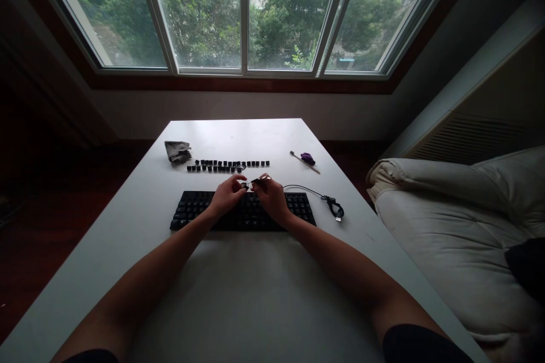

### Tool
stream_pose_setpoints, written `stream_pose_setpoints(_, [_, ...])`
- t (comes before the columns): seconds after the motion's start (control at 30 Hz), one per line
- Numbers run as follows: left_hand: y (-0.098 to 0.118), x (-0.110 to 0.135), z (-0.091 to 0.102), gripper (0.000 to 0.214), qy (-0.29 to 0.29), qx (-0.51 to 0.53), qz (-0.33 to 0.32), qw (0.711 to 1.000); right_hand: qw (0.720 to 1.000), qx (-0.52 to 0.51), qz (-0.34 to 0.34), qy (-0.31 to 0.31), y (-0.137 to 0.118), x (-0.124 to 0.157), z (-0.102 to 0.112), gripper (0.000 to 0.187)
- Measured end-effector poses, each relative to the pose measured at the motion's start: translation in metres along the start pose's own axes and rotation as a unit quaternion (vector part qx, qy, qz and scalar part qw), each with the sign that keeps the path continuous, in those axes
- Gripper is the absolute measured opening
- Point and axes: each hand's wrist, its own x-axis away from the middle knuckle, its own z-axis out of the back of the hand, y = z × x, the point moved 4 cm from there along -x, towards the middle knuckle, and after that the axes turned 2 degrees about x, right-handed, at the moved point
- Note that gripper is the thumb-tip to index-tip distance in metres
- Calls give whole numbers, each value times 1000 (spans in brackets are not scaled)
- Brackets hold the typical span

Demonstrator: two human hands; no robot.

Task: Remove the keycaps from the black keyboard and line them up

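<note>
A black keyboard (243, 215) lies on the white table, partly covered by my forearms and hands. Above its back edge, my left hand (229, 194) pinches a small black keycap (244, 185) between thumb and finger. Close beside it, my right hand (272, 197) is closed on a small dark tool with thin wires, which looks like a keycap puller (260, 180). The wires reach toward the keycap; whether they touch it I cannot tell. Just beyond my hands, several loose keycaps (213, 169) stand in two rows.
A crumpled grey cloth (177, 151) lies at the back left of the table (272, 295). Toward the back right are a thin brush (305, 162) and a purple bundle (307, 157). The keyboard's coiled cable (334, 207) rests at right. A pale sofa (447, 227) stands beside the table.
</note>
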Motion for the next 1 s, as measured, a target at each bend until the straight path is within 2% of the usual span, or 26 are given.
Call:
stream_pose_setpoints(0.23, [10, 6, -1, 31, 43, -44, -28, 998, 993, -107, -26, 38, 15, -9, -3, 25])
stream_pose_setpoints(0.4, [21, 10, 0, 30, 61, -115, -64, 989, 962, -250, -112, 6, 35, -15, -10, 34])
stream_pose_setpoints(0.47, [25, 12, -1, 30, 62, -139, -78, 985, 959, -260, -110, 4, 37, -14, -11, 34])
stream_pose_setpoints(0.6, [24, 11, -1, 28, 60, -142, -86, 984, 973, -218, -75, 14, 34, -13, -8, 31])
stream_pose_setpoints(0.7, [19, 9, 2, 31, 63, -139, -93, 984, 980, -189, -60, 36, 33, -22, 6, 31])
stream_pose_setpoints(0.8, [13, 7, 3, 27, 47, -150, -97, 983, 981, -176, -70, 33, 40, -40, 32, 30])
stream_pose_setpoints(0.9, [8, 7, -1, 25, 1, -164, -93, 982, 976, -182, -116, -29, 58, -56, 61, 31])
stream_pose_setpoints(1.0, [4, 7, -3, 26, -24, -174, -88, 981, 970, -182, -108, -122, 76, -61, 87, 31])
